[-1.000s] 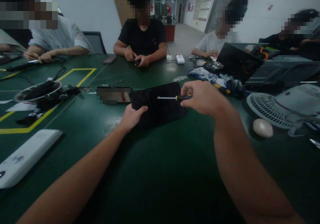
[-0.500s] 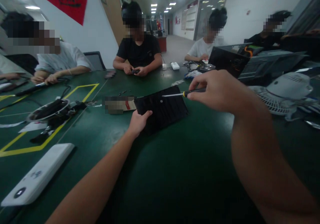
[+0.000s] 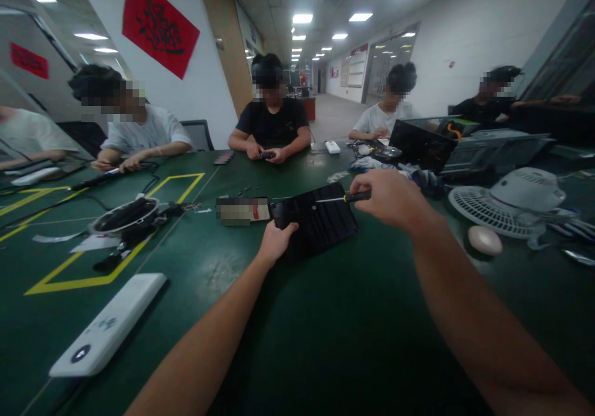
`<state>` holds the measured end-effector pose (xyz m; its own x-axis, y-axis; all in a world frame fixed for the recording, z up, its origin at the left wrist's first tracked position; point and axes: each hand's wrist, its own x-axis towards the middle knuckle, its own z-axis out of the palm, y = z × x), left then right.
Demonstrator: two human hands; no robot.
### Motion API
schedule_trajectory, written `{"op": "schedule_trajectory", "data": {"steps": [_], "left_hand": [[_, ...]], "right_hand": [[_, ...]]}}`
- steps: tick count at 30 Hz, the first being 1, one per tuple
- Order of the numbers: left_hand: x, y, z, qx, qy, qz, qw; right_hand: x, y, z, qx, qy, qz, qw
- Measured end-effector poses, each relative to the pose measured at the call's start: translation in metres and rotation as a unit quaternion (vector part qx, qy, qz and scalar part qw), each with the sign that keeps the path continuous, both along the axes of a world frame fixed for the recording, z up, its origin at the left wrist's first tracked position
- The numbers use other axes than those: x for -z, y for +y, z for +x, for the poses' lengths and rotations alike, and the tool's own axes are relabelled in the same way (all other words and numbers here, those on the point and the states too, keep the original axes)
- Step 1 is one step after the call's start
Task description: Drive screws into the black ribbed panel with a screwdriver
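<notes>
A flat black wallet (image 3: 328, 230) with slot-like ridges and a small silver snap (image 3: 314, 208) is held tilted over the green table. My left hand (image 3: 277, 240) grips its left edge, thumb on top. In my right hand (image 3: 388, 196) is a screwdriver (image 3: 352, 198) with a black and yellow handle, held by the fingers. Its thin shaft points left across the wallet, and the tip is close to the snap; whether they touch I cannot tell. Just left of the wallet lies a beige and red flat piece (image 3: 258, 210), partly blurred out.
A white elongated device (image 3: 109, 326) lies at the front left. Behind it, a ring-shaped part (image 3: 125, 216) with cables sits by yellow tape. On the right are a white fan (image 3: 515, 199), a pale rounded object (image 3: 484, 240) and metal panels (image 3: 493, 149). Several people sit around the table.
The head view has tilted up, so the table things appear lower and further right. Both hands keep their holds; my right wrist sits lower, and the screwdriver tip stays near the snap.
</notes>
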<state>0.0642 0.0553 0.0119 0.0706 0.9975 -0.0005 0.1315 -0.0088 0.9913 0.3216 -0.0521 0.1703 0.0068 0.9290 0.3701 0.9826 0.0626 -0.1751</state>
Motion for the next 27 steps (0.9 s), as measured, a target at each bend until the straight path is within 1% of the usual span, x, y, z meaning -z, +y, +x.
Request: {"op": "schedule_trajectory", "data": {"steps": [4,11,19,27], "left_hand": [[0.000,0.000,-0.001,0.001,0.016,0.004,1.000],[-0.003,-0.003,-0.001,0.006,0.004,0.010,1.000],[0.001,0.001,-0.002,0.005,-0.001,0.000,1.000],[0.004,0.002,-0.002,0.002,0.008,0.003,1.000]], "right_hand": [[0.004,0.000,-0.005,0.019,-0.003,-0.005,1.000],[0.005,0.003,-0.008,0.003,-0.018,-0.008,1.000],[0.000,0.002,0.001,-0.001,-0.009,-0.003,1.000],[0.003,0.006,0.001,-0.016,-0.021,-0.010,1.000]]}}
